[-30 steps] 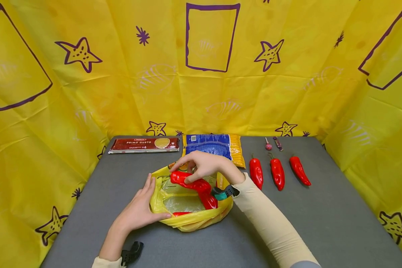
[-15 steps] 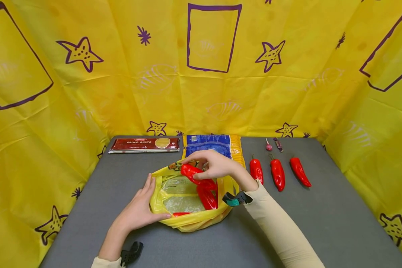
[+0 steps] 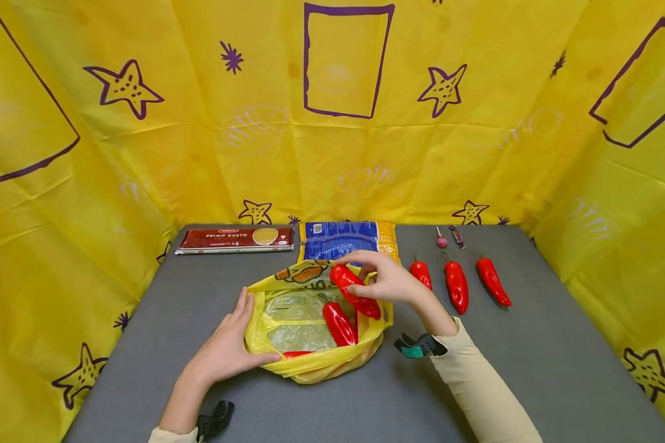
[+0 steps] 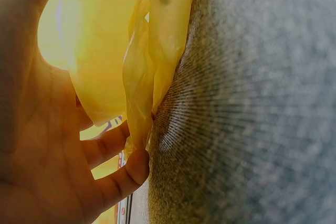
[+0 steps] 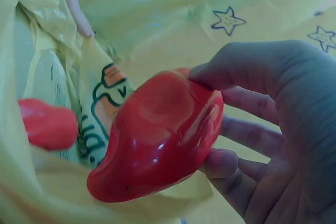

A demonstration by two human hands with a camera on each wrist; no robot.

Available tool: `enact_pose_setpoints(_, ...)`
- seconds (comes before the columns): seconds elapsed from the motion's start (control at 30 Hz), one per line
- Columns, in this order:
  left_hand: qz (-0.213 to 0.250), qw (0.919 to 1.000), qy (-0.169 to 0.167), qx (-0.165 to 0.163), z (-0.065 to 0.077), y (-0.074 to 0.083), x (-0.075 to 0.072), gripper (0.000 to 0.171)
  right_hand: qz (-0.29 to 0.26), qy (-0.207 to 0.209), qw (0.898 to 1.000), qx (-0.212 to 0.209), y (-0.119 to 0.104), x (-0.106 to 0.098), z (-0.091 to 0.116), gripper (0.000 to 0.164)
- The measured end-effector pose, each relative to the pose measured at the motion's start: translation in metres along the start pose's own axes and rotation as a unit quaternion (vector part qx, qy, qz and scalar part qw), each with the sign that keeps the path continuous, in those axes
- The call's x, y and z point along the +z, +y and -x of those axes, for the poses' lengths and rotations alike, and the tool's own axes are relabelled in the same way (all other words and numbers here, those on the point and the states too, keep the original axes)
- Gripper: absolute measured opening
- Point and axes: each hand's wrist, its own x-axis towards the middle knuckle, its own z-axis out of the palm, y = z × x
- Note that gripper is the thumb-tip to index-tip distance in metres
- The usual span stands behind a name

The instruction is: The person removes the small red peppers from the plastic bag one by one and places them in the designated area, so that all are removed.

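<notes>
My right hand (image 3: 390, 280) pinches a red pepper (image 3: 354, 292) between thumb and fingers, above the right part of a yellow plastic bag (image 3: 316, 369). In the right wrist view this pepper (image 5: 160, 137) is large and glossy, its tapered end down to the left. My left hand (image 3: 227, 338) rests along the bag's left side with fingers extended, the thumb lying at the front rim. Seen from the left wrist, its fingers (image 4: 123, 179) touch the thin yellow plastic. Inside the bag lie a red pepper (image 3: 340, 324) and part of another red thing (image 3: 297, 354) at the front rim.
Three things stand to the bag's right: a partly covered pepper (image 3: 421, 274), a middle pepper (image 3: 457, 286) and an outer pepper (image 3: 493, 282). Behind them lie a lollipop (image 3: 441, 239) and a wrapped candy (image 3: 457, 237). A spaghetti pack (image 3: 234, 240) and a blue-yellow packet (image 3: 340, 240) lie at the back.
My right hand has moved right with the pepper, from over the bag's middle toward its right rim. The pepper inside shows more fully. The left hand has stayed at the bag.
</notes>
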Motion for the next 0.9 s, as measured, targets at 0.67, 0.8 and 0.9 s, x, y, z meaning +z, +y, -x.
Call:
enact_pose_setpoints(0.67,-0.001,0.9999,-0.005,-0.009,0.000,0.001,-0.001,0.145,-0.008,0.153,0.985,0.081,0.023,-0.045,0.071,0.051)
enact_pose_setpoints(0.8,0.001,1.0000,-0.002,-0.008,0.000,0.000,-0.001,0.145,0.004,0.170,0.980,0.103,0.032,-0.059,0.091,0.051)
enact_pose_setpoints(0.9,0.002,1.0000,-0.002,-0.008,0.000,0.000,-0.001,0.145,0.013,0.183,0.976,0.118,0.037,-0.070,0.107,0.051)
